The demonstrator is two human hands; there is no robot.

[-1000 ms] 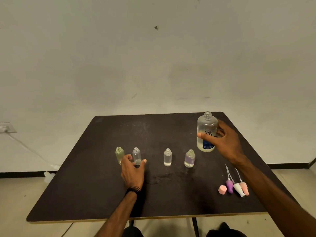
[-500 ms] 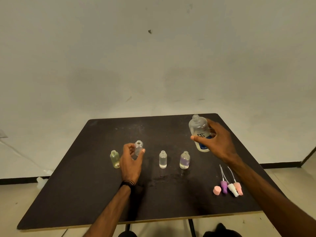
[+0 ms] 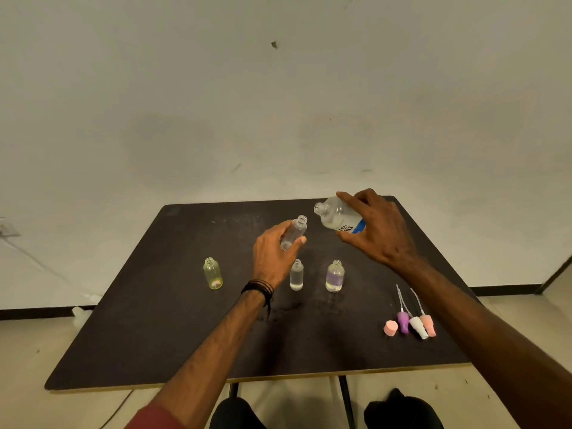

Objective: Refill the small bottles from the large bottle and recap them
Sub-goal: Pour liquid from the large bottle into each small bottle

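My left hand (image 3: pixel 272 255) holds a small clear uncapped bottle (image 3: pixel 295 230) lifted above the table, tilted to the right. My right hand (image 3: pixel 377 230) grips the large clear bottle (image 3: pixel 335 216) with a blue label, tipped so its open mouth points left toward the small bottle; the two mouths are a little apart. Three small open bottles stand on the black table (image 3: pixel 161 329): a yellowish one (image 3: pixel 213 274) at the left, a clear one (image 3: pixel 296 275) in the middle, a purplish one (image 3: pixel 335 276) to its right.
Several spray caps with dip tubes lie at the front right: a pink cap (image 3: pixel 390 327), a purple one (image 3: pixel 403 321), a white one (image 3: pixel 418 327), a pink one (image 3: pixel 428 325). A cable (image 3: pixel 40 261) runs along the wall at left.
My left hand has lifted the small clear bottle off the table and tilted it. My right hand has raised the large bottle, brought it leftward and tipped its mouth toward the small one.
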